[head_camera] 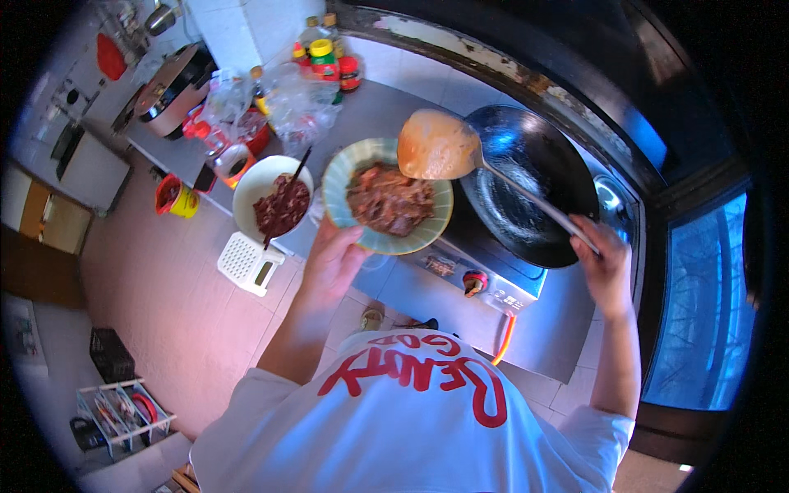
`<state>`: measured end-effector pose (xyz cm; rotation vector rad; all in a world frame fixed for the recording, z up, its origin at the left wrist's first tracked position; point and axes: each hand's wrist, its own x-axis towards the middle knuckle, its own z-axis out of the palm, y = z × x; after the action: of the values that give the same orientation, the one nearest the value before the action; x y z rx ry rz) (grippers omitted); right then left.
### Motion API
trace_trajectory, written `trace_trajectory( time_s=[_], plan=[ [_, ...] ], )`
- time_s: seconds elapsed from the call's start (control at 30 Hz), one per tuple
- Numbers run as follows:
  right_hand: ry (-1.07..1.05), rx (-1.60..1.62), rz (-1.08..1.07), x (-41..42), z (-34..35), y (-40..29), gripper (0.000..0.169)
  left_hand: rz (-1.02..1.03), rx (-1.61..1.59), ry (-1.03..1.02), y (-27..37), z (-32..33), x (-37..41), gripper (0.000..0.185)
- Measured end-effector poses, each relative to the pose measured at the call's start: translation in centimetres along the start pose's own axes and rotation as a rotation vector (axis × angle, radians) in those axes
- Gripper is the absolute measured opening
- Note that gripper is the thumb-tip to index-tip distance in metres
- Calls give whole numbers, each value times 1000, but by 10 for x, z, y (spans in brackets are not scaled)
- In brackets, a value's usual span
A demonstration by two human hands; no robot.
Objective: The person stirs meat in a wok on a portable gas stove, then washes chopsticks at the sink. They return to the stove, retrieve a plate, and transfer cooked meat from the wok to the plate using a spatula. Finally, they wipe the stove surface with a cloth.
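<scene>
My left hand [336,256] grips the near rim of a pale green fluted bowl [439,231] that holds cooked sliced meat [391,203]. In my right hand [601,252] is the handle of a metal wok spatula [439,145]. Its wide blade, coated with orange-brown sauce, is over the bowl's far right edge. A black wok [555,203] with a wet, shiny bottom sits on the gas stove [493,296], below the spatula's handle. Left of the bowl stands a white bowl [242,191] of dark red raw-looking meat [280,206], with dark chopsticks [302,163] in it.
Seasoning bottles and jars [323,58], plastic bags [299,101] and a rice cooker [175,92] stand at the back left. A white grater [249,265] juts past the counter's edge. The stove's red knob [474,282] faces me; an orange gas hose [505,339] hangs below. A window frame borders the right.
</scene>
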<state>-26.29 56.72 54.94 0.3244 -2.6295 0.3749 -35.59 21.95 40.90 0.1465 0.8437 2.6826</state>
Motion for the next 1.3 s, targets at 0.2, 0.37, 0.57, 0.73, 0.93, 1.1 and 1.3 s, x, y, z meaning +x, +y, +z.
trace_trajectory(
  time_s=[0.2,0.37,0.57,0.73,0.93,1.1,1.3],
  plan=[
    [180,-470,-270,-27,-3,-58,42,-29,-30,-36,8,8,-3,63],
    [231,-516,-261,-37,-6,-81,44,-20,-25,-37,13,0,-9,63],
    [205,-311,-86,-44,-5,-103,33,-23,-31,-58,20,-11,-10,63],
    [35,457,590,-61,8,-103,25,-44,-38,-91,21,-21,-15,62],
    [195,725,1091,-71,4,-64,25,-134,-10,-116,16,-33,-49,61],
    [150,-545,276,-79,19,-12,25,-317,-90,-145,6,-21,-102,62],
    [112,-723,287,-91,52,-15,30,-412,-93,-110,-25,-13,-143,60]
  ],
)
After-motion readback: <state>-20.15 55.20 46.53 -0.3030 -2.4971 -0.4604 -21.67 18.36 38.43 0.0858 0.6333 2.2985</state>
